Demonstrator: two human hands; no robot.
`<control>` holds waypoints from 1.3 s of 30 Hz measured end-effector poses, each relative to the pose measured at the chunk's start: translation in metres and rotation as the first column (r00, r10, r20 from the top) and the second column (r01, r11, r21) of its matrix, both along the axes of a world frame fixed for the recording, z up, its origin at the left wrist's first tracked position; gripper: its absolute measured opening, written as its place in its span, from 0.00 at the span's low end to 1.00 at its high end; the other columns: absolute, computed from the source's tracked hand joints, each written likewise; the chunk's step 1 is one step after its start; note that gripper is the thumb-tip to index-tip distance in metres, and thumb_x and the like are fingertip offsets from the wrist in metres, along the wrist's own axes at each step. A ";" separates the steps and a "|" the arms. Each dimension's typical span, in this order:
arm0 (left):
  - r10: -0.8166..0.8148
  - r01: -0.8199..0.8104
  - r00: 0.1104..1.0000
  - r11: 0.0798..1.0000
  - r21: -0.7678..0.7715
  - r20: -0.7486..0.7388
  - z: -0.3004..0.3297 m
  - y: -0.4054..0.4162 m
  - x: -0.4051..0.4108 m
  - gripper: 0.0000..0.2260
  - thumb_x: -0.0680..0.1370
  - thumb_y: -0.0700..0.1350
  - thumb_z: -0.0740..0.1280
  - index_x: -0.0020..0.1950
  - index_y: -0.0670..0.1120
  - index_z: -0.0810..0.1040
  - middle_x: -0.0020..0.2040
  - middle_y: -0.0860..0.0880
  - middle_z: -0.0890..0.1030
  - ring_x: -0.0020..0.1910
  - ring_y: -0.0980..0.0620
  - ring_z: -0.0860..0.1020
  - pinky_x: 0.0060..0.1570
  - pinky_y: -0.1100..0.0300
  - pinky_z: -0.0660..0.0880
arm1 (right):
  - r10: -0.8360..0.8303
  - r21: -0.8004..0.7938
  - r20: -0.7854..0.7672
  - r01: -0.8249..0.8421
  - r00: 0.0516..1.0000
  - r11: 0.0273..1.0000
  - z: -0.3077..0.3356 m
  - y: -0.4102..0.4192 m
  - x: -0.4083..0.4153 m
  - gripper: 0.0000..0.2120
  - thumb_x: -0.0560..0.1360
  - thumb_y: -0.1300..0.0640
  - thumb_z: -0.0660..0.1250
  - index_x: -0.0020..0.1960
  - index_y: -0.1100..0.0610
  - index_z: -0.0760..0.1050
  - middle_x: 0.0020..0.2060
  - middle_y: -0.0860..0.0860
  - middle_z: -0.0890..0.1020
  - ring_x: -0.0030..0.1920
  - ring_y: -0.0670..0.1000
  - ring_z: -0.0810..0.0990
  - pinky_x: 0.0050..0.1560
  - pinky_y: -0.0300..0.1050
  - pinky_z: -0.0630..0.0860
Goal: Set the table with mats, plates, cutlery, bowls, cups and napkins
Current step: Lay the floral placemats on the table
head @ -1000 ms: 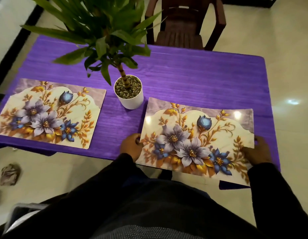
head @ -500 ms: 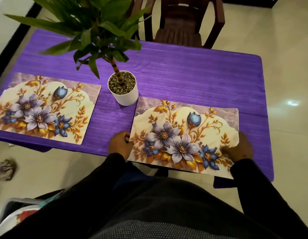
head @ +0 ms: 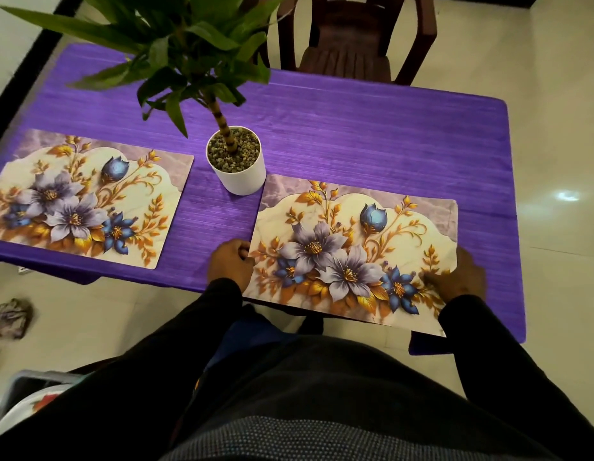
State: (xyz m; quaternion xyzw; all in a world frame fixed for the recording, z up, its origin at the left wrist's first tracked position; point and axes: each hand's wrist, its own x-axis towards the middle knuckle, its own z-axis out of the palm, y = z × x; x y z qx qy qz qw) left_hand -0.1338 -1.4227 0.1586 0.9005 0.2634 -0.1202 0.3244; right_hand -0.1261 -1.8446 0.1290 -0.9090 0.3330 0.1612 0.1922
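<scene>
A table (head: pixel 372 138) under a purple cloth fills most of the view, reaching away from both hands to a dark brown chair (head: pixel 355 38) at its far edge. The floor (head: pixel 538 78) around it is pale and glossy. The person's dark sleeves (head: pixel 162 354) come up from the bottom of the picture.

Between the two hands lies a flowered mat (head: pixel 352 254), cream with purple and blue blooms and gold leaves. Its near edge hangs past the table's near edge, over the floor. The left hand (head: pixel 230 266) grips the mat's left edge, fingers curled against it. The right hand (head: pixel 462 277) lies over the mat's near right corner with its fingers on top of the print; whether the thumb is tucked beneath cannot be told, so its grip is unclear.

Well to the left of the left hand, a second mat (head: pixel 86 197) of the same pattern lies flat on the cloth, its near edge along the table's edge.

Just beyond the left hand, touching or nearly touching the held mat's far left corner, stands a white pot (head: pixel 242 174) filled with pebbles, and its green plant (head: pixel 175 44) spreads toward the far left.

On the floor far left of the left hand lies a small crumpled rag (head: pixel 12 317).
</scene>
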 end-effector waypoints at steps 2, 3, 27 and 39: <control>0.007 -0.007 1.000 1.000 0.006 0.001 -0.002 0.000 0.001 0.08 0.78 0.43 0.72 0.56 0.44 0.82 0.52 0.46 0.83 0.46 0.52 0.76 0.50 0.57 0.74 | -0.004 0.006 0.000 0.004 1.000 1.000 -0.002 -0.001 0.002 0.39 0.66 0.44 0.79 0.70 0.50 0.66 0.63 0.60 0.77 0.60 0.64 0.77 0.60 0.61 0.76; 0.012 -0.012 1.000 1.000 0.003 0.003 -0.003 0.000 0.002 0.08 0.78 0.43 0.72 0.57 0.44 0.82 0.53 0.46 0.84 0.46 0.52 0.76 0.51 0.56 0.75 | -0.009 0.006 -0.002 0.009 1.000 1.000 -0.002 0.000 0.004 0.38 0.66 0.44 0.79 0.70 0.50 0.66 0.62 0.60 0.77 0.60 0.64 0.77 0.59 0.60 0.76; 0.047 -0.047 0.997 0.999 -0.006 0.064 -0.011 -0.004 0.007 0.09 0.79 0.44 0.72 0.58 0.45 0.82 0.55 0.45 0.83 0.53 0.46 0.80 0.56 0.51 0.78 | -0.004 -0.055 -0.044 0.002 0.999 0.998 0.016 0.015 0.012 0.43 0.68 0.40 0.77 0.75 0.54 0.61 0.70 0.63 0.68 0.70 0.66 0.67 0.66 0.61 0.69; 0.048 -0.060 0.986 0.996 0.069 0.159 0.004 -0.009 0.010 0.10 0.80 0.47 0.67 0.54 0.44 0.84 0.52 0.44 0.83 0.47 0.51 0.76 0.47 0.58 0.71 | 0.192 -0.121 -0.251 -0.227 0.949 0.966 0.031 0.042 0.008 0.43 0.66 0.38 0.78 0.72 0.55 0.63 0.70 0.61 0.64 0.70 0.66 0.64 0.64 0.60 0.72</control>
